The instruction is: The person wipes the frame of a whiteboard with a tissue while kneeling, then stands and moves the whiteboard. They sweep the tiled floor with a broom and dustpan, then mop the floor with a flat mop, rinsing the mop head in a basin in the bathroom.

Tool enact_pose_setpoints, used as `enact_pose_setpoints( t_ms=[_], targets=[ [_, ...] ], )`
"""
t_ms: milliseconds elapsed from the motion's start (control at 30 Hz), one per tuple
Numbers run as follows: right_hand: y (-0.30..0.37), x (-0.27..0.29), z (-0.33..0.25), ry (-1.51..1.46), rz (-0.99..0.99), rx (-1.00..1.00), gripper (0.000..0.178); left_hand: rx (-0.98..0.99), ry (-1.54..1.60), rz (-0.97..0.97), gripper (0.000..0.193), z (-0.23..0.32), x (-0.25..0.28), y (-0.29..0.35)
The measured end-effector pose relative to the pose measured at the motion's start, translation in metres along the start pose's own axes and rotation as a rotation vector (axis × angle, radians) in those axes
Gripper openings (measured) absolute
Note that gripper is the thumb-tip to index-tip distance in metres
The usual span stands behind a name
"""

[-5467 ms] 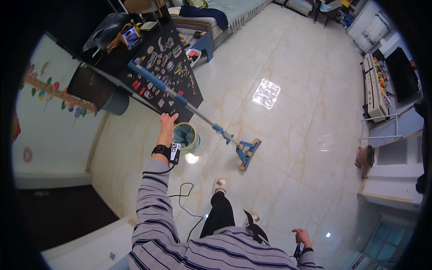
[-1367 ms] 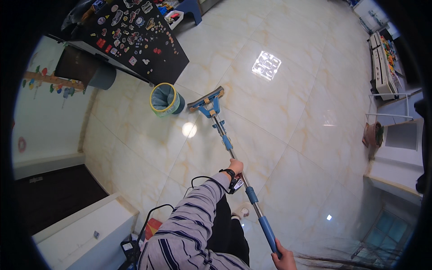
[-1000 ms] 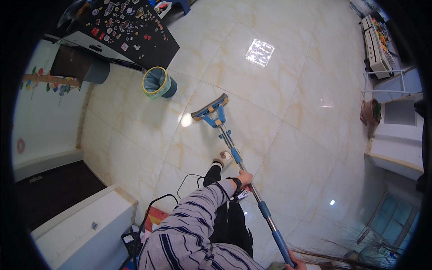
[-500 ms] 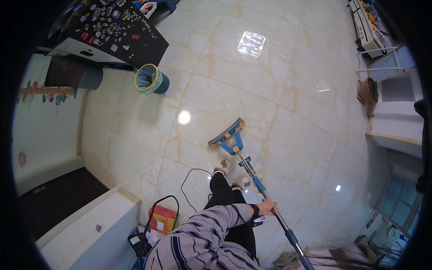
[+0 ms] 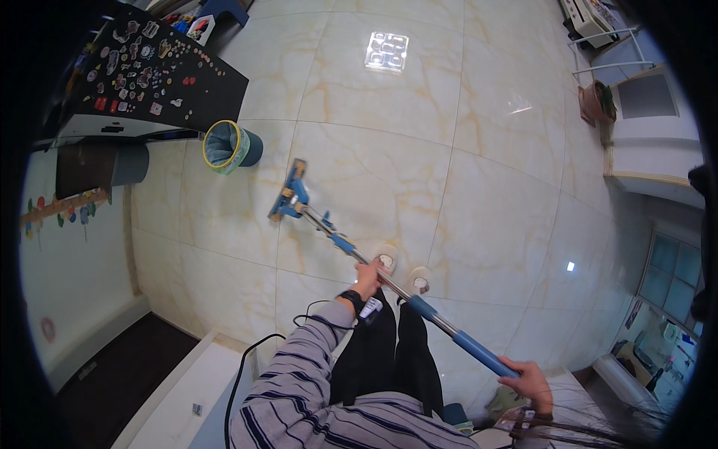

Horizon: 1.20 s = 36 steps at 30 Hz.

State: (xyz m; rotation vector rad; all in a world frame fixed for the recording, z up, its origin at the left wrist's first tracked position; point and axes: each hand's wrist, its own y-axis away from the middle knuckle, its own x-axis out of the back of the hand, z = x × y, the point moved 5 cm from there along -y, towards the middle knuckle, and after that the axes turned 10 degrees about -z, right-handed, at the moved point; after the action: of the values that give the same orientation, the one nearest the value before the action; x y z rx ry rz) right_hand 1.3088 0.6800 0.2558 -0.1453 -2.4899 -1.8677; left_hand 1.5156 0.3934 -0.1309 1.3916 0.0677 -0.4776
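Observation:
A sponge mop [image 5: 340, 243] with a blue head and a steel pole lies slantwise across the view. Its narrow sponge head [image 5: 289, 191] rests on the tiled floor ahead of me to the left, slightly blurred. My left hand [image 5: 366, 280] is closed round the pole below the head, with a dark watch on the wrist. At the blue end grip, my right hand [image 5: 529, 385] wraps round the top of the handle. A small pale device [image 5: 369, 310] with a dark cord hangs near my left wrist.
A blue bin [image 5: 250, 150] with a yellow rim and a liner stands just left of the mop head. Behind it is a black cabinet [image 5: 187, 82] covered in stickers. A potted plant [image 5: 597, 103] stands at the far right. My slippered feet [image 5: 419, 280] are under the pole.
The mop head has swung left and away, toward the bin. My left hand has moved forward and left with the pole. My right hand has come into view on the handle end.

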Motion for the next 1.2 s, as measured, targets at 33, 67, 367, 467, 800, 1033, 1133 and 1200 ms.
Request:
enact_pose_setpoints(
  t_ms=[33, 67, 367, 467, 800, 1033, 1133, 1200],
  targets=[
    [-0.014, -0.007, -0.023, 0.045, -0.006, 0.127, 0.052, -0.045, 0.018, 0.108, 0.019, 0.015, 0.020, 0.001],
    [-0.025, -0.014, -0.037, 0.052, -0.049, 0.103, 0.052, -0.090, 0.037, 0.216, 0.023, 0.029, 0.038, 0.003],
    [-0.070, -0.046, -0.084, 0.049, -0.213, 0.107, 0.050, -0.098, 0.067, 0.384, 0.036, 0.049, 0.119, 0.011],
    [-0.066, -0.048, -0.073, 0.090, -0.184, 0.206, 0.049, -0.017, 0.086, 0.410, 0.035, 0.025, 0.132, 0.008],
    [0.029, 0.070, 0.012, 0.350, 0.055, -0.057, 0.045, 0.236, -0.147, 0.019, 0.034, -0.100, -0.021, -0.016],
    [0.124, 0.158, 0.052, 0.342, 0.275, 0.074, 0.047, 0.275, -0.189, -0.225, 0.035, -0.159, -0.197, 0.002],
    [0.170, 0.183, 0.067, 0.405, 0.359, -0.042, 0.049, 0.334, -0.196, -0.339, 0.036, -0.184, -0.253, 0.009],
    [0.199, 0.197, 0.080, 0.425, 0.404, -0.073, 0.050, 0.374, -0.203, -0.390, 0.036, -0.206, -0.292, 0.019]
  ],
)
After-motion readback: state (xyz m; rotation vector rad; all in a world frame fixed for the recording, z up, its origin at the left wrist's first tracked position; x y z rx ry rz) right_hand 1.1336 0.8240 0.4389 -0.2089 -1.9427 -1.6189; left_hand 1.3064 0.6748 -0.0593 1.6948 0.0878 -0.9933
